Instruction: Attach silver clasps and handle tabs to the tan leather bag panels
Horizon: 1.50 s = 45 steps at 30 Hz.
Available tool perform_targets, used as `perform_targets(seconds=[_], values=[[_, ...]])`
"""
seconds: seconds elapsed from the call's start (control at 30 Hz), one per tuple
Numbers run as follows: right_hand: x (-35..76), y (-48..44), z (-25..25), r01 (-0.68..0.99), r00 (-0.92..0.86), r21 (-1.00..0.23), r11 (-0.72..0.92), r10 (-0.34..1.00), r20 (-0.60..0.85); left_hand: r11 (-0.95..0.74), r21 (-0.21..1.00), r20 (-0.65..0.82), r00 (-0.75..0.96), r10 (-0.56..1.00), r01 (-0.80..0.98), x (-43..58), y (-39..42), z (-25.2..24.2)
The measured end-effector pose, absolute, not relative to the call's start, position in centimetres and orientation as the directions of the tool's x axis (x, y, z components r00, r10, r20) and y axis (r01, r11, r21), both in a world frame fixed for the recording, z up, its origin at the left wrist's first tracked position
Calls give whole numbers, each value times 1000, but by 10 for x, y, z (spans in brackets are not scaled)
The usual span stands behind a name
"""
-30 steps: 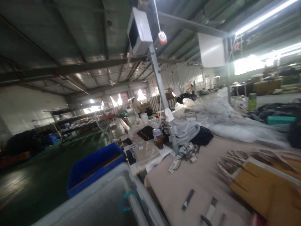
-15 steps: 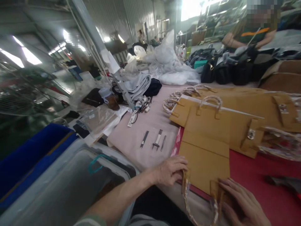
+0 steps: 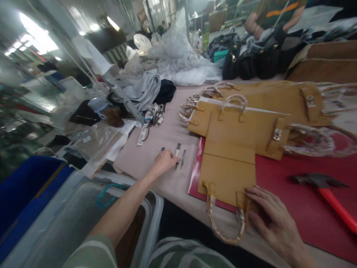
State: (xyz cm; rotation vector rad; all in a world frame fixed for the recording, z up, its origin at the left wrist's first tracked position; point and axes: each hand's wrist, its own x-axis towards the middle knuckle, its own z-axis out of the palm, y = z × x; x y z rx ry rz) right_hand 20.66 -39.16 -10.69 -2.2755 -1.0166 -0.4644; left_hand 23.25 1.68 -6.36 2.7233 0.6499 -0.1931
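A tan bag panel [image 3: 227,163] with a plastic-wrapped handle [image 3: 213,219] at its near end lies on a red board [image 3: 279,186]. My right hand [image 3: 275,219] rests at the panel's near right corner, beside the handle tab, fingers spread. My left hand [image 3: 166,160] is over the small metal tools, its fingers closed around or against a tool with a pale middle [image 3: 177,150]; the fingertips partly cover it. A thin metal rod [image 3: 183,159] lies just right of that hand. The dark end of another tool [image 3: 163,149] shows behind the hand.
A hammer with a red handle [image 3: 334,206] lies on the board's right. More tan bag pieces [image 3: 273,96] are stacked behind. A grey bin [image 3: 69,208] stands at the left. Across the table is a person [image 3: 279,16] beside black bags [image 3: 251,65].
My left hand has left the handle tab and moved left and forward to the metal tools. My right hand stays by the other tab. The view has shifted, showing more of the hammer.
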Motion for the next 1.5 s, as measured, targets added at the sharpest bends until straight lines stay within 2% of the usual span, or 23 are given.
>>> perform_targets(seconds=[0.17,0.4,0.57,0.67,0.87,1.03,1.2,1.27,1.37,1.4,1.5], values=[[199,-390,-103,700,713,-450,-554,511,480,-880,169,-311,871,380,444,248,13,-71],[195,-391,-101,685,728,-469,-557,504,465,-864,234,-291,880,376,447,246,21,-70],[204,-398,-115,717,691,-394,-575,512,510,-844,170,-192,857,478,509,239,63,-53],[209,-400,-127,739,665,-361,-570,525,532,-814,142,-195,822,535,564,234,92,-45],[207,-399,-131,666,744,-496,-557,445,498,-797,234,-339,815,469,557,234,95,-59],[203,-392,-115,669,741,-465,-580,464,485,-764,295,-351,808,472,574,240,79,-70],[197,-386,-102,667,743,-472,-577,465,481,-684,435,-331,810,484,586,226,72,-68],[195,-386,-101,662,747,-477,-578,462,478,-597,562,-323,817,478,572,215,65,-65],[193,-386,-101,662,748,-485,-571,466,473,-257,861,-303,849,432,438,199,39,-60],[193,-386,-101,662,749,-492,-566,462,475,-121,923,-287,864,413,364,196,27,-59],[192,-386,-100,652,758,-517,-555,442,480,113,971,-238,911,335,212,190,-21,-57]])
